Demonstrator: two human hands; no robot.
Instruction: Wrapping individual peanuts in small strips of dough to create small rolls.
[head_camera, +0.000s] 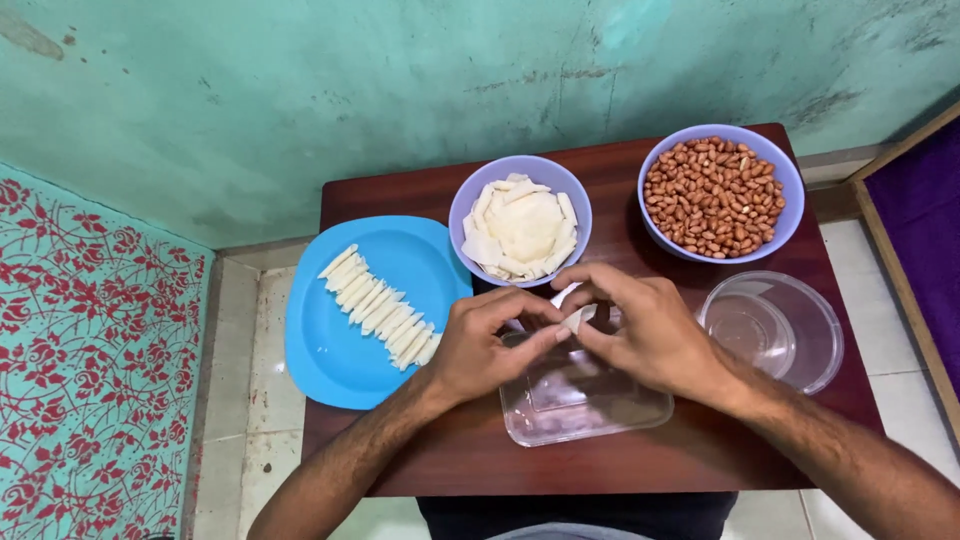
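table (620, 465): glossy dark wood | blue plate (330, 360): smooth matt plastic | rectangular tray (585, 405): clear glossy plastic | wall (300, 90): rough, stained paint

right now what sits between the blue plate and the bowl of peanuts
In the head view, the purple bowl of white pieces stands between the blue plate and the bowl of peanuts, on the wooden table.

Both hands, left (490, 345) and right (640, 330), meet fingertip to fingertip, apparently pinching.

One head-worn view looks steeply down, close over the small wooden table (620, 470).
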